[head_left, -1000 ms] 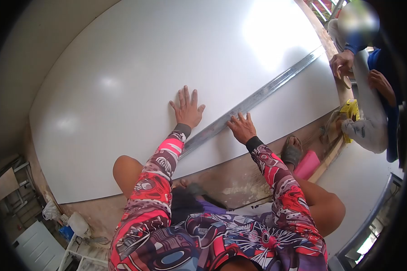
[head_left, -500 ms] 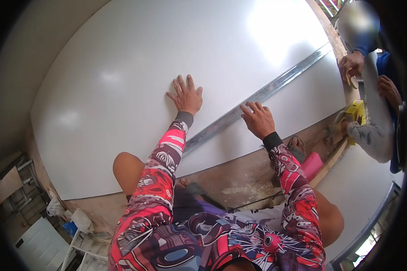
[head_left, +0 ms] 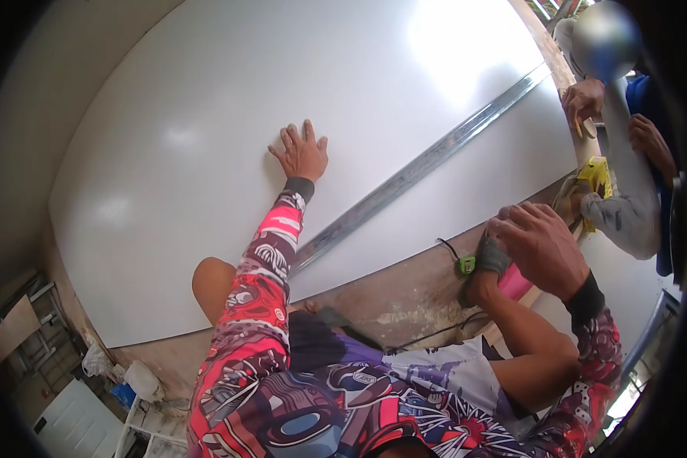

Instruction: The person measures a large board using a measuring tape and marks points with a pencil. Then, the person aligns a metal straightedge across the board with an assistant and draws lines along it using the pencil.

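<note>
A large glossy white sheet (head_left: 229, 91) spreads out before me. Across it, on a slant, lies a long metal channel bar (head_left: 412, 179). My left hand (head_left: 301, 155) presses flat on the sheet with fingers spread, to the left of the bar. My right hand (head_left: 540, 248) is raised past the sheet's near edge, off the bar, its fingers curled together; whatever they may hold is hidden. Left of it, beside my sandalled foot (head_left: 492, 259), is a small green tape measure (head_left: 466, 265).
Another person (head_left: 633, 160) is at the right edge, one hand (head_left: 584, 101) at the board's side. A yellow object (head_left: 597, 177) stands near that person. Below the sheet runs a worn brown surface (head_left: 404, 294). Lower left are a white panel (head_left: 76, 424) and plastic bags (head_left: 93, 356).
My right hand has left the metal bar and moved right and toward me. My left hand has shifted slightly left. The green tape measure has come into view; my right leg shows more.
</note>
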